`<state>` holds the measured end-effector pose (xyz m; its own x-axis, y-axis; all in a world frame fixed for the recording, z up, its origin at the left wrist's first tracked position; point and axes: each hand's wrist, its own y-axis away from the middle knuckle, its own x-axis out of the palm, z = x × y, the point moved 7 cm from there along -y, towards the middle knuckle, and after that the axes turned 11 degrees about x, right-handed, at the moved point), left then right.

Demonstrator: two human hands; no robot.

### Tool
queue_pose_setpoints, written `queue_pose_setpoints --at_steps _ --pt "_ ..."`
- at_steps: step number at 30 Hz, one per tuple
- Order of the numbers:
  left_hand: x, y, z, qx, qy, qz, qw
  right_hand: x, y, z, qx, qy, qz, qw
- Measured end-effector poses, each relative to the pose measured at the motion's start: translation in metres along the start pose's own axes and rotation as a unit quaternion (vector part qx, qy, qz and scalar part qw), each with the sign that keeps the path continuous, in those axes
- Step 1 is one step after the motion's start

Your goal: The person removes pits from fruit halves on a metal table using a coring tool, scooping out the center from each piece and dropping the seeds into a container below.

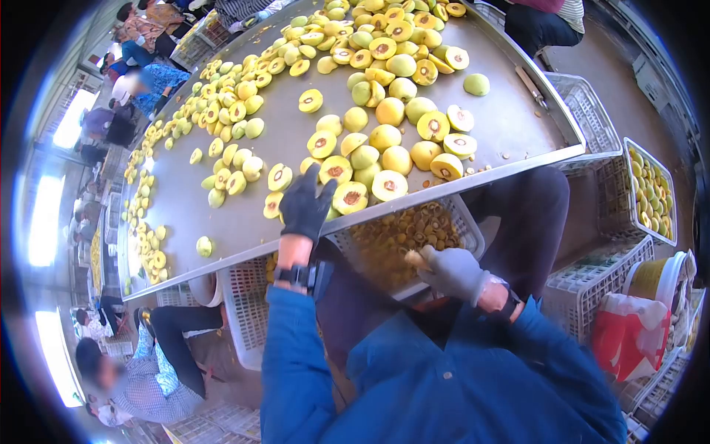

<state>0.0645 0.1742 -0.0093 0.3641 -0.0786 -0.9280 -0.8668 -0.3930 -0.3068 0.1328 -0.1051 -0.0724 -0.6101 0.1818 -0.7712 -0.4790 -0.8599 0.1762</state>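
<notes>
My left hand (305, 207), in a dark glove, reaches over the near edge of the metal table (481, 118). Its fingers are spread beside halved yellow fruit, close to a half (350, 198) with a brown pit hollow; I see nothing in its grasp. Below the table edge, my right hand (455, 274), in a grey glove, is closed around a tool with a pale wooden handle (415, 258). Only the handle's end sticks out, and the rest is hidden. Under that hand stands a crate (473, 229) holding brown pits and scraps.
Halved fruit (384, 137) is heaped across the table. A wooden-handled knife (529, 85) lies by its right rim. At right are a crate of fruit (674, 214), a white crate (603, 277) and a bucket (677, 277). A person (151, 385) sits at lower left.
</notes>
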Motion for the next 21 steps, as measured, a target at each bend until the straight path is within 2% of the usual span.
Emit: queue_pose_setpoints --at_steps 2,5,6,9,10,11,13,14,15,16,17,18,19,20,21 --pt "0.026 -0.032 -0.005 -0.055 -0.034 0.119 0.991 -0.002 0.002 -0.009 0.024 -0.003 0.007 1.0" --pt "0.05 -0.048 0.01 -0.009 0.093 0.045 0.995 -0.008 0.001 -0.017 0.039 -0.026 -0.019 0.999" --pt "0.047 -0.048 0.008 0.036 0.12 -0.02 0.992 -0.01 -0.002 -0.016 0.034 -0.036 -0.017 0.999" --pt "0.055 -0.043 0.03 -0.077 0.325 0.017 0.942 -0.022 -0.023 -0.01 0.031 -0.102 -0.022 0.994" --pt "0.05 -0.034 0.032 -0.144 0.372 -0.021 0.917 -0.031 -0.031 -0.003 0.038 -0.146 -0.026 0.988" --pt "0.044 -0.028 0.032 -0.13 0.409 -0.051 0.902 -0.038 -0.039 0.005 0.043 -0.189 -0.032 0.981" --pt "0.015 -0.009 0.003 -0.216 0.466 -0.078 0.855 -0.051 -0.055 0.031 0.05 -0.304 -0.103 0.946" --pt "0.003 0.009 -0.018 -0.23 0.472 -0.09 0.846 -0.055 -0.056 0.044 0.051 -0.361 -0.139 0.921" --pt "0.0 0.028 -0.035 -0.244 0.48 -0.101 0.837 -0.056 -0.056 0.055 0.051 -0.332 -0.152 0.93" --pt "-0.002 0.04 -0.048 -0.216 0.48 -0.088 0.846 -0.056 -0.055 0.063 0.05 -0.302 -0.165 0.938" --pt "-0.003 0.051 -0.064 -0.205 0.522 -0.112 0.82 -0.057 -0.051 0.068 0.05 -0.27 -0.176 0.945" --pt "-0.004 0.056 -0.077 -0.233 0.632 -0.136 0.727 -0.07 -0.044 0.078 -0.016 -0.236 -0.219 0.947" --pt "-0.004 0.063 -0.087 -0.256 0.728 -0.16 0.616 -0.067 -0.045 0.079 -0.027 -0.208 -0.187 0.96" --pt "-0.014 0.065 -0.09 -0.183 0.614 -0.142 0.755 -0.064 -0.046 0.079 -0.038 -0.179 -0.154 0.971" --pt "-0.021 0.064 -0.096 -0.103 0.476 -0.116 0.866 -0.06 -0.045 0.08 -0.048 -0.151 -0.123 0.98"
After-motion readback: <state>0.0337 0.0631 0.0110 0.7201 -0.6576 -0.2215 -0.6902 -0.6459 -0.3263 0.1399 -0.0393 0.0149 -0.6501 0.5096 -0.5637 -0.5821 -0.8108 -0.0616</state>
